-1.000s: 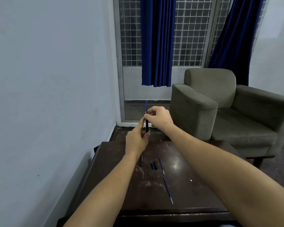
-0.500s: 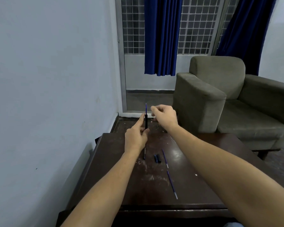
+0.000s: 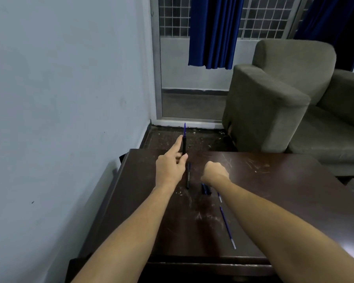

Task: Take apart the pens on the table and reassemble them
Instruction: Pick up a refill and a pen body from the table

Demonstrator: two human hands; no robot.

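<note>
My left hand (image 3: 170,170) holds a black pen barrel (image 3: 184,147) upright above the dark wooden table (image 3: 274,190); a blue refill (image 3: 184,128) sticks out of its top. My right hand (image 3: 215,173) hovers low over the table with its fingers curled under, and I cannot see whether it holds anything. Just below the left hand another black pen barrel (image 3: 188,176) lies on the table. Two small dark pen caps (image 3: 205,188) lie beside my right wrist. One loose blue refill (image 3: 227,226) lies nearer to me, and another refill (image 3: 219,197) shows partly under my right forearm.
A pale wall runs along the table's left side. A grey armchair (image 3: 284,94) stands beyond the table's far right corner. Blue curtains (image 3: 213,31) hang over a grilled window and door at the back. The floor beyond the table is littered with small debris.
My right hand let go of the refill's top and dropped to the table near the caps. The left hand kept the barrel upright. The camera tilted downward.
</note>
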